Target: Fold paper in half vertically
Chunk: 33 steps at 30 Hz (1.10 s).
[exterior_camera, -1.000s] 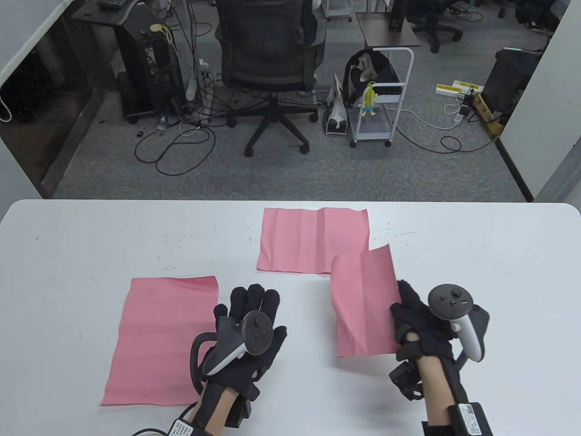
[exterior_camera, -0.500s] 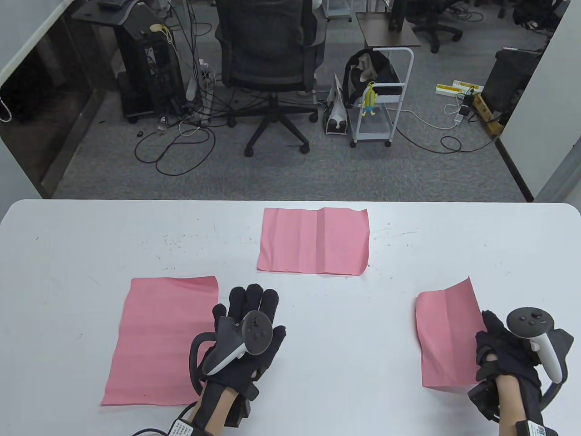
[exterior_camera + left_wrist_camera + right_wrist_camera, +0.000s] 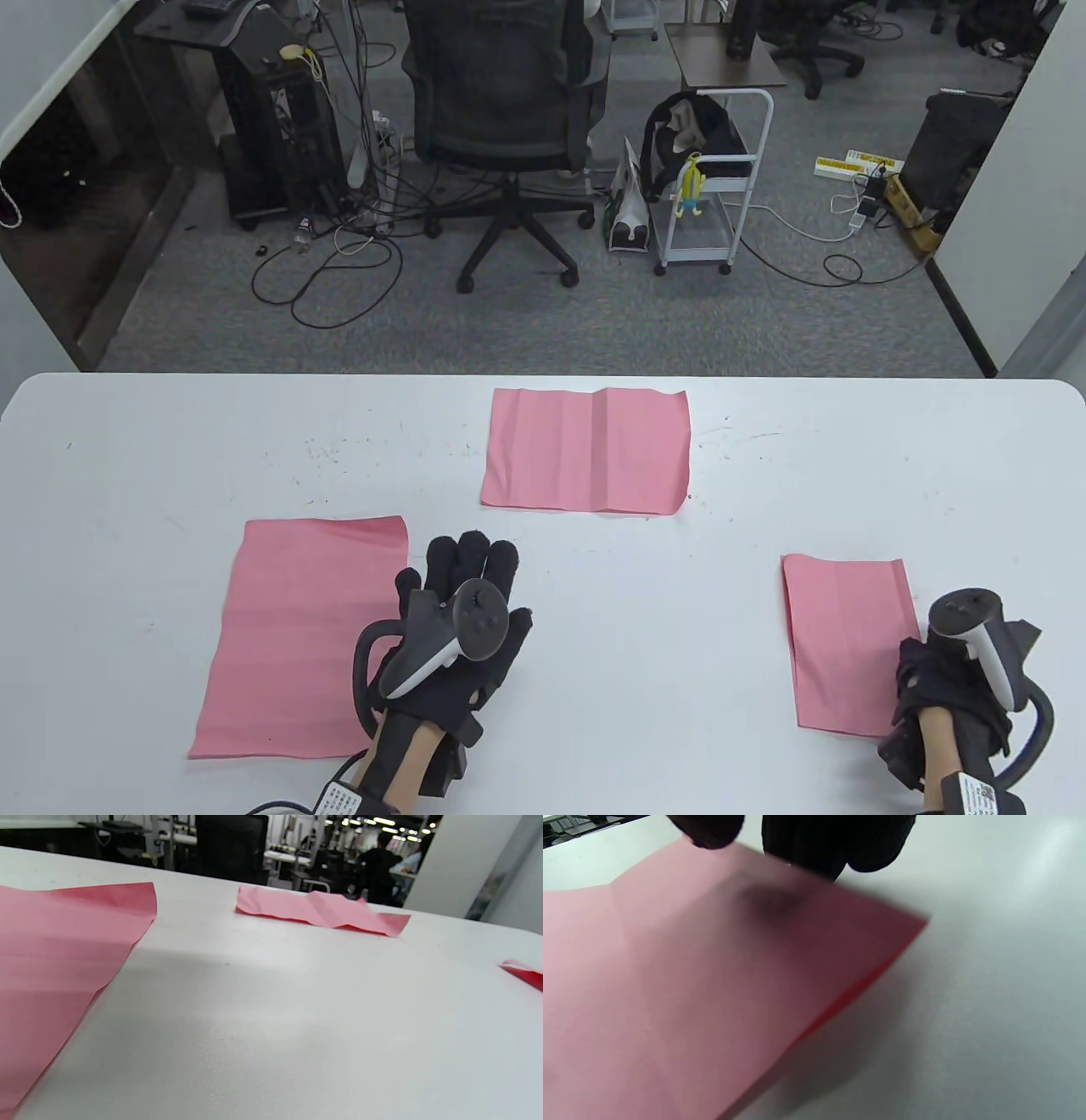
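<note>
Three pink papers lie on the white table point(image 3: 628, 645). A large unfolded sheet point(image 3: 297, 637) lies near left; it also shows in the left wrist view point(image 3: 55, 955). A creased sheet point(image 3: 585, 463) lies at the far middle. A narrower folded paper point(image 3: 848, 641) lies near right. My left hand point(image 3: 471, 560) rests palm down, fingers spread, at the large sheet's right edge. My right hand point(image 3: 912, 658) pinches the folded paper at its near right edge; the right wrist view shows fingertips point(image 3: 835, 844) on the paper point(image 3: 691, 984), whose corner is slightly raised.
The table's far edge runs just behind the creased sheet. Beyond it stand an office chair point(image 3: 509, 102) and a white cart point(image 3: 713, 187) on the floor. Bare tabletop lies between my two hands.
My right hand carried the folded paper from the table's middle to the near right and lowered it almost flat. My left hand stayed in place.
</note>
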Each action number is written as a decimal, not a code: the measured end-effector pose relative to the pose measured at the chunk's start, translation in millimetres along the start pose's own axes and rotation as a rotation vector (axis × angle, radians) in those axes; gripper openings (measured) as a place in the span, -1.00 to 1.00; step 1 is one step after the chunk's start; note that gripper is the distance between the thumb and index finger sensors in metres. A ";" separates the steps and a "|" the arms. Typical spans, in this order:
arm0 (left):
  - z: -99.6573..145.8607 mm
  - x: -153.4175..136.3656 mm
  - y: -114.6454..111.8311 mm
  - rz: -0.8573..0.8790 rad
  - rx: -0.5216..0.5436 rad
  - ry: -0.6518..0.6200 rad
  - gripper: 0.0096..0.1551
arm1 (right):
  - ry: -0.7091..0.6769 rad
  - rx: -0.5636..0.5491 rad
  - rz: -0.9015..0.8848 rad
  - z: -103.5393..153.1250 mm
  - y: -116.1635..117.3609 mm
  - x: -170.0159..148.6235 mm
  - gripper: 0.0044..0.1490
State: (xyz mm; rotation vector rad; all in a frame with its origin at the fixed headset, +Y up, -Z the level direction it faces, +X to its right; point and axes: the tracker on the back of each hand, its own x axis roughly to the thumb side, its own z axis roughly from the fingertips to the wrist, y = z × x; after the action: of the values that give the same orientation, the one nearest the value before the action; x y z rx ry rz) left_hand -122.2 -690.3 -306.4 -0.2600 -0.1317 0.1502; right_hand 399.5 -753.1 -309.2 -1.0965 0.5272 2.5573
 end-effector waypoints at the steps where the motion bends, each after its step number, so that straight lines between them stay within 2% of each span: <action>1: -0.2 0.2 -0.1 -0.001 -0.002 -0.001 -0.07 | -0.001 -0.014 -0.002 2.7 -3.8 3.0 -0.11; 5: -0.6 1.0 -0.5 -0.004 -0.003 -0.005 -0.07 | -0.090 -0.043 -0.053 19.7 -20.5 28.6 -0.11; 8: -0.7 1.5 -1.0 -0.007 -0.004 -0.007 -0.07 | -0.203 -0.053 -0.068 39.9 -32.6 65.4 -0.10; 11: -0.6 2.2 -1.5 -0.010 -0.006 -0.010 -0.07 | -0.339 -0.063 -0.058 65.0 -38.6 115.6 -0.10; 14: -0.9 2.1 -2.1 -0.001 -0.011 -0.015 -0.07 | -0.449 -0.050 -0.019 84.8 -33.0 167.8 -0.10; 19: -1.7 1.9 -2.6 -0.003 -0.016 -0.011 -0.07 | -0.561 -0.014 0.086 102.2 -4.3 248.3 -0.10; 24: -1.7 1.9 -2.5 -0.006 -0.014 -0.009 -0.07 | -0.614 0.072 0.156 95.0 37.7 316.3 -0.13; 28: -2.1 1.1 -2.0 -0.009 -0.009 -0.004 -0.07 | -0.612 0.146 0.184 77.0 69.4 351.0 -0.16; 33: -5.0 -1.0 -3.8 -0.008 -0.019 0.002 -0.07 | -0.562 0.196 0.233 51.2 105.3 373.6 -0.18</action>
State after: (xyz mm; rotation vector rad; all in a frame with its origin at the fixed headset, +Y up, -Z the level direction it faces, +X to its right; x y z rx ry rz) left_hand -122.0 -695.3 -310.3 -0.2780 -0.1319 0.1404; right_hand 77.2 -773.3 -530.5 -0.2350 0.7603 2.7649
